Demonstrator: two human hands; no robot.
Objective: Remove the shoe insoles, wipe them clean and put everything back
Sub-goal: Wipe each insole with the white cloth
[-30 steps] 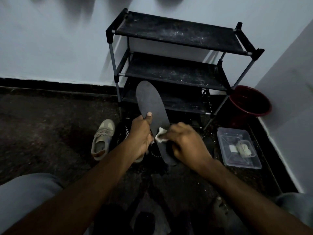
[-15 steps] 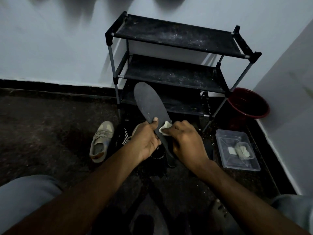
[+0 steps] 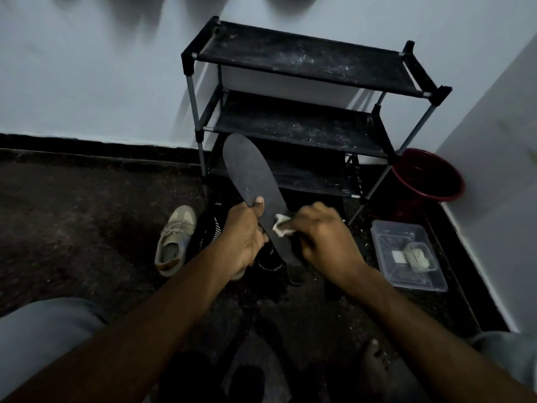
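Shoe rack stood behind. Insole was held up before it, long axis slanting up-left from grip — most of length lay above hands. Left hand clamped mid-length, thumb on face. Right hand, nearer heel end, pinched cloth against face — unwiped stretch probably toward toe.

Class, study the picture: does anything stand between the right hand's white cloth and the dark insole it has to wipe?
Nothing visible does. The right hand holds the white cloth directly against the insole. The left hand grips the insole's edge beside it, thumb clear of the cloth.
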